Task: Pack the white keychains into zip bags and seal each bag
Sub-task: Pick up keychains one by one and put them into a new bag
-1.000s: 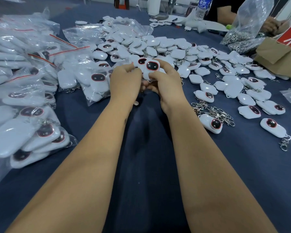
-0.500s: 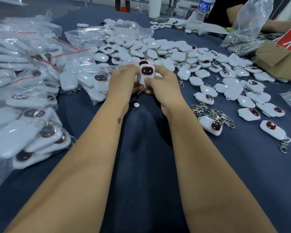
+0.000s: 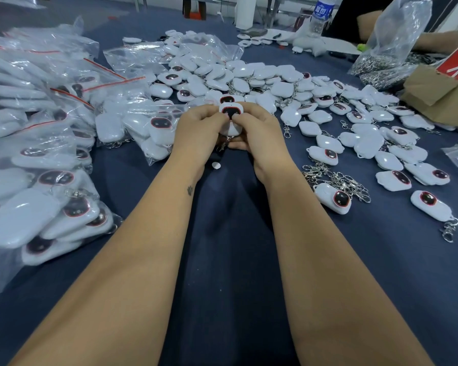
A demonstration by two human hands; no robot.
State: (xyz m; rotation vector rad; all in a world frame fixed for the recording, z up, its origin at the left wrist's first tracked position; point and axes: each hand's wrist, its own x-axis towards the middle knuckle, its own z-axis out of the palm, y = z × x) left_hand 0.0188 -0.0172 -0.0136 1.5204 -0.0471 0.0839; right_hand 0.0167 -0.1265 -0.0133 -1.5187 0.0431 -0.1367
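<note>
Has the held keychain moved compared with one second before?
Yes. The keychain in both hands is now upright and slightly nearer the white dot on the cloth.

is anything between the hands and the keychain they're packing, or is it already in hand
Nothing visible stands between them. The left hand and right hand both grip the same white keychain directly, thumbs on its front, above the blue tablecloth. No zip bag shows in the hands around it.

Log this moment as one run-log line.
left hand: grips keychain | right hand: grips same keychain | zip bag: none in hand | filled bags: left on table | stage: gathering
</note>
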